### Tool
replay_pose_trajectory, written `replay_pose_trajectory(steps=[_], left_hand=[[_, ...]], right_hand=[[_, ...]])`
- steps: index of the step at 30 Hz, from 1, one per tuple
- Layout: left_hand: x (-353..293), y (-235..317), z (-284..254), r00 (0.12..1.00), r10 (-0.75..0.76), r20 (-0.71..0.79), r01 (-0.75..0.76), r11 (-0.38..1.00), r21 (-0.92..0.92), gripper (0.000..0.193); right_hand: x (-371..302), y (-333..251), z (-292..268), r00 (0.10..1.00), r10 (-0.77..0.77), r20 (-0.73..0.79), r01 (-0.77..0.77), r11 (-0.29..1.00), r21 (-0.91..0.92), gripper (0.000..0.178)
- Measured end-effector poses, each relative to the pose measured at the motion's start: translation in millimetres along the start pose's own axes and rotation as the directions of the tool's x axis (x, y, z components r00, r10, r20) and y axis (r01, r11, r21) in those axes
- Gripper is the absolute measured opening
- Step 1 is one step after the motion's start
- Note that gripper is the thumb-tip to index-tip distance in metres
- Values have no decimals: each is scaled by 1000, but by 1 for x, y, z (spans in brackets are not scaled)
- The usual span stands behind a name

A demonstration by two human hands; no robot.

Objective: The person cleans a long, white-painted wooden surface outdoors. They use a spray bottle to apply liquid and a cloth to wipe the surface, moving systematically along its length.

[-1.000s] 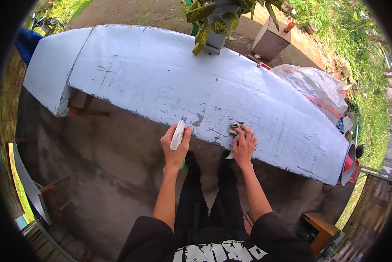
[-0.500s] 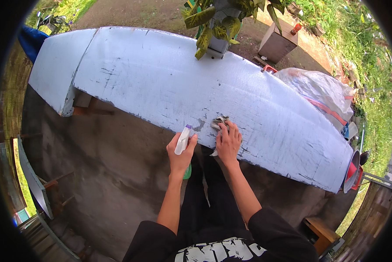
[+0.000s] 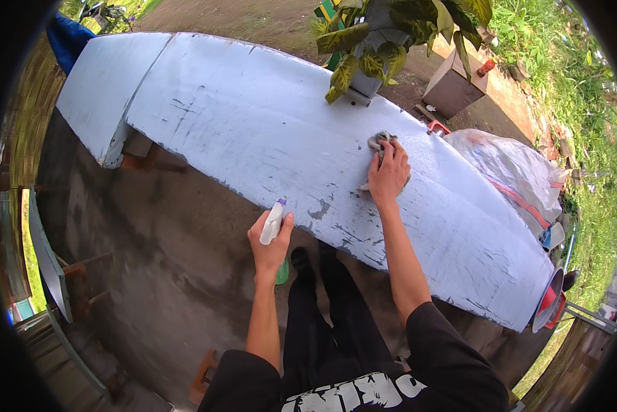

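While the two hands stand apart, each is occupied. The left hand (image 3: 270, 242) is wrapped around the neck of a spray bottle (image 3: 272, 224) at the near edge of the desk (image 3: 233, 117). The bottle has a white head and a purple tip, directed away from the person; part of its green body shows below that hand. The right hand (image 3: 389, 172), farther forward, has its fingers bent over a crumpled greyish cloth (image 3: 381, 139), gripping it against the desk top.

Between the hands, toward the near edge, the pale surface bears a dark worn patch (image 3: 319, 209); scratches appear on both sides of it. Well left of the left hand, a seam crosses the desk.

Ahead of the right hand and slightly left, a leafy plant (image 3: 374, 60) stands at the far edge. Beyond it to the right is a box (image 3: 454, 88) with a red container (image 3: 486, 67) on top. Right of the right hand, past the desk, sits a whitish sack (image 3: 504, 168). Below both hands are black-trousered legs (image 3: 315, 329) and a brown floor (image 3: 150, 233).
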State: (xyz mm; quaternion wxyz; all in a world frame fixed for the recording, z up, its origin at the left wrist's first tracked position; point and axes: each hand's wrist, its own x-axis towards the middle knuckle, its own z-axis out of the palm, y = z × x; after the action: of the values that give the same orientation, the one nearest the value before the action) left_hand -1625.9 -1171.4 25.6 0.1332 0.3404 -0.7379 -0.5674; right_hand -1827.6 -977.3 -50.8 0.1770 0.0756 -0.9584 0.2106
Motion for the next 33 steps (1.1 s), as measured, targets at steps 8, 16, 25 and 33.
replay_pose_trajectory(steps=[8, 16, 25, 33], left_hand=[[4, -6, -22, 990, 13, -143, -11, 1000, 14, 25], [9, -4, -37, 988, -66, -142, 56, 996, -69, 23], [30, -7, -57, 985, -63, -163, 45, 993, -108, 22], [40, -5, -67, 987, -84, -137, 62, 985, -163, 19]], right_hand=[[-108, -1, -59, 954, -195, 229, 161, 974, 159, 36], [22, -46, 29, 1000, -10, 11, 11, 999, -39, 27], [-117, -100, -8, 818, -493, 296, 376, 848, 373, 46], [27, -42, 28, 996, -70, 49, 71, 997, -26, 28]])
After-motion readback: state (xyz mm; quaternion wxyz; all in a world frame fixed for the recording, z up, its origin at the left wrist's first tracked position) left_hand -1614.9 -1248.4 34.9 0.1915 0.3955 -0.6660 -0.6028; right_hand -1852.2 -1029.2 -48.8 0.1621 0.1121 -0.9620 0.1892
